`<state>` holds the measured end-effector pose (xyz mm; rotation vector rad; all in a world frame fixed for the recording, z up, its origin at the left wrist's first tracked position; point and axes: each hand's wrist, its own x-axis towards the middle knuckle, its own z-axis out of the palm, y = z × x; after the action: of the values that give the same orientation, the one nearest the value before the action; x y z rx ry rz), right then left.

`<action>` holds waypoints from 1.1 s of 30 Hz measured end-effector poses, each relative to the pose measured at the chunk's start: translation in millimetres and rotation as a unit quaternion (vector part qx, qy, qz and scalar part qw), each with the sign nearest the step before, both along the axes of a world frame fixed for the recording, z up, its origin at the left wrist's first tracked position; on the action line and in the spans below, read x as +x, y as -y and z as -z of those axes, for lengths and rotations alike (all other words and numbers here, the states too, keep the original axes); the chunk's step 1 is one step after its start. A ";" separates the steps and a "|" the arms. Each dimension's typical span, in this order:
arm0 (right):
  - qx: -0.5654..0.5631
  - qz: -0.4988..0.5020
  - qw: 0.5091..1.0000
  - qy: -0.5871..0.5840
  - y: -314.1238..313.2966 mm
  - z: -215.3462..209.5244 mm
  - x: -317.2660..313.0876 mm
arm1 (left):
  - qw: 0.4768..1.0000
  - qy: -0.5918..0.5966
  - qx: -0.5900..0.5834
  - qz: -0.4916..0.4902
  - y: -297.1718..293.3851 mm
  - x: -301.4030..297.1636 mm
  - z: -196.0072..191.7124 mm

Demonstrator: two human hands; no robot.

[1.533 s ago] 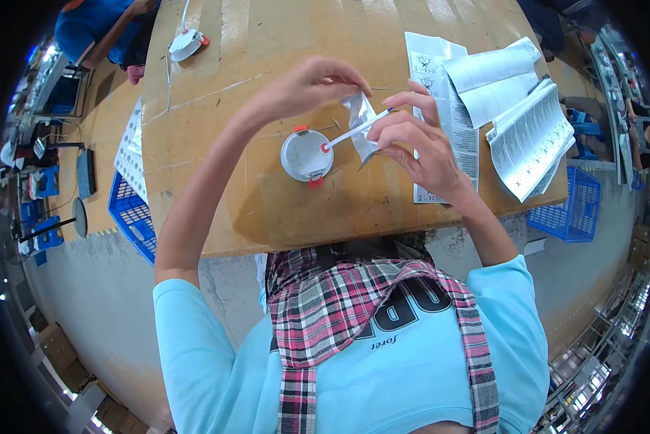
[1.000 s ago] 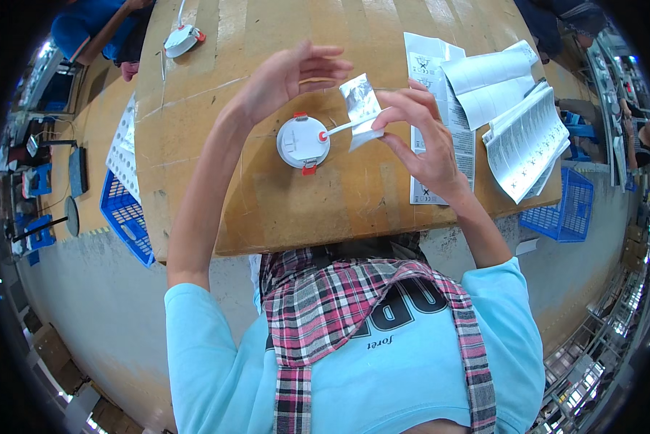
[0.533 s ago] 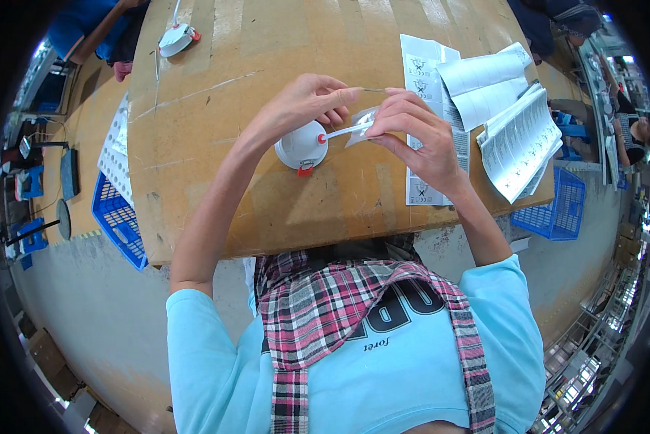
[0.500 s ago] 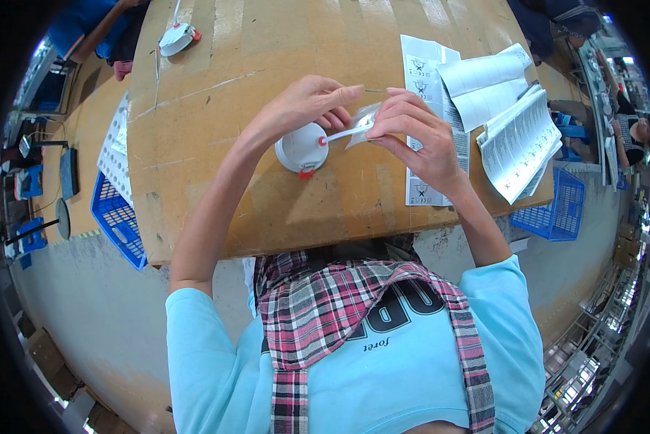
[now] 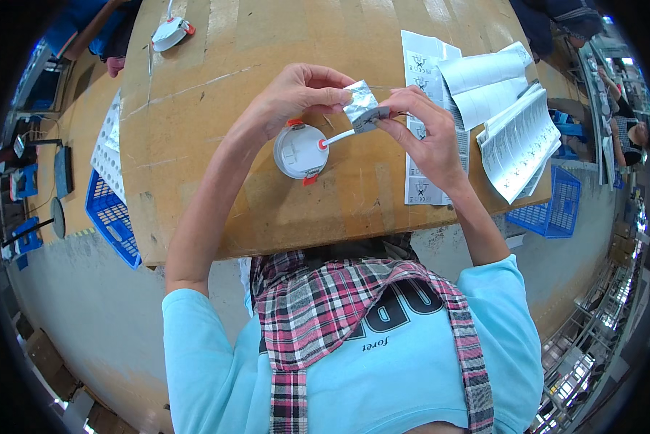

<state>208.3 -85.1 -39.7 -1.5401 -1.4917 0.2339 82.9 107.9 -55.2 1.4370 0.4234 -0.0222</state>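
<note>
A round white downlight (image 5: 300, 152) with red clips lies on the table just in front of me. From the red grommet on its side, a short white cable (image 5: 339, 137) runs up towards my right hand. Between my hands is a small silvery label (image 5: 360, 100), bent over with a printed grey flap near the cable's end. My left hand (image 5: 305, 95) pinches the label's left edge between thumb and fingers. On the other side, my right hand (image 5: 428, 130) is closed on its printed flap; whether it also grips the cable is hidden.
Printed sheets (image 5: 426, 72) and folded leaflets (image 5: 516, 141) lie to the right on the brown table (image 5: 267, 224). Another downlight (image 5: 170, 33) sits at the far left. Blue crates (image 5: 112, 217) stand beside the table, and other people are at its far corners.
The label has turned, its silvery face now showing between both hands. My left hand has moved slightly up and away, uncovering the downlight's upper red clip, and now pinches the label.
</note>
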 end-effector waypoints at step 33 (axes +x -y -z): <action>-0.080 0.093 0.977 -0.173 -13.1 -7.9 -8.2 | 0.996 0.057 -0.010 -0.074 23.1 -4.8 -9.3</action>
<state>200.2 -72.0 -31.8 -1.6566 -1.0705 0.4955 78.2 84.7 -45.9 1.3762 0.4343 0.1742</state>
